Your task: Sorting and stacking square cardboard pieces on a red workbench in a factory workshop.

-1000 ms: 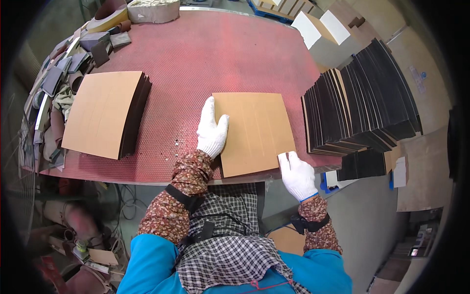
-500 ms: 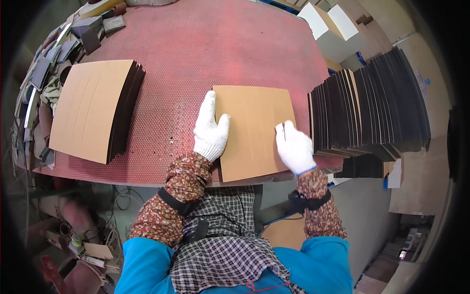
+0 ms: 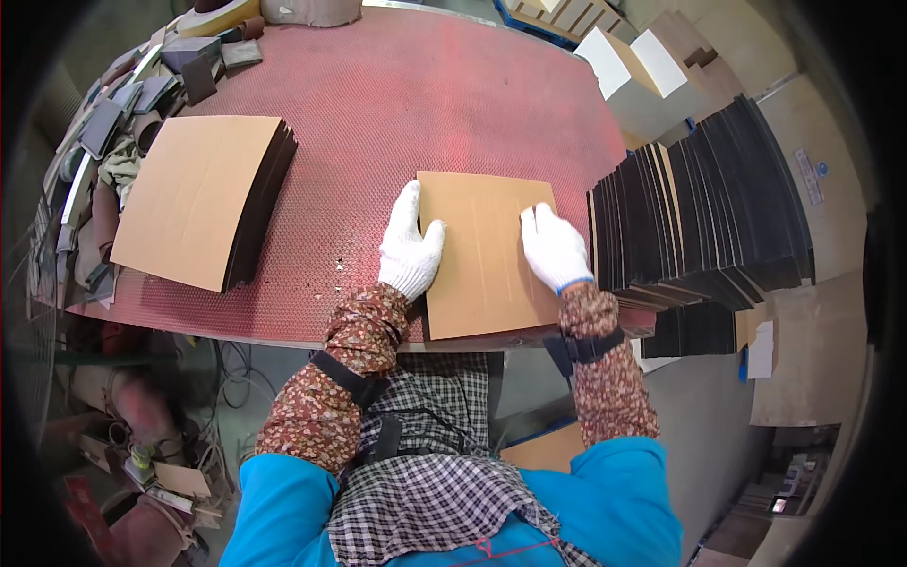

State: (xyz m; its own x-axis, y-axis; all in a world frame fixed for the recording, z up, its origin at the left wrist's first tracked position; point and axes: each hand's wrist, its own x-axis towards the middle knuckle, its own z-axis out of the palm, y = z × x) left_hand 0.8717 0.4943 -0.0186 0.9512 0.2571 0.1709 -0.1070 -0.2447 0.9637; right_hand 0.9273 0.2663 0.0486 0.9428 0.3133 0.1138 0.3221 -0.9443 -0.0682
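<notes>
A tan rectangular board (image 3: 477,255) lies flat at the front edge of the red table in front of me. My left hand (image 3: 411,246), in a white knit glove, rests along its left edge with fingers stretched up and thumb spread onto the face. On the board's right side is my right hand (image 3: 556,246), also gloved, with fingers curled and pressed together over the surface. Whatever those fingers pinch, if anything, is hidden. Faint lines run down the board's face. To the left sits a stack of similar boards (image 3: 198,203) with dark edges.
A long row of dark boards (image 3: 704,194) stands on edge at the right, close to my right hand. Abrasive-looking blocks and rolls (image 3: 118,113) crowd the table's left rim. White-faced boxes (image 3: 633,71) stand beyond the red textured table (image 3: 416,85).
My right hand has moved up and slightly left over the board, fingers still curled. The left hand keeps its place at the left edge. The whole view has shifted slightly.
</notes>
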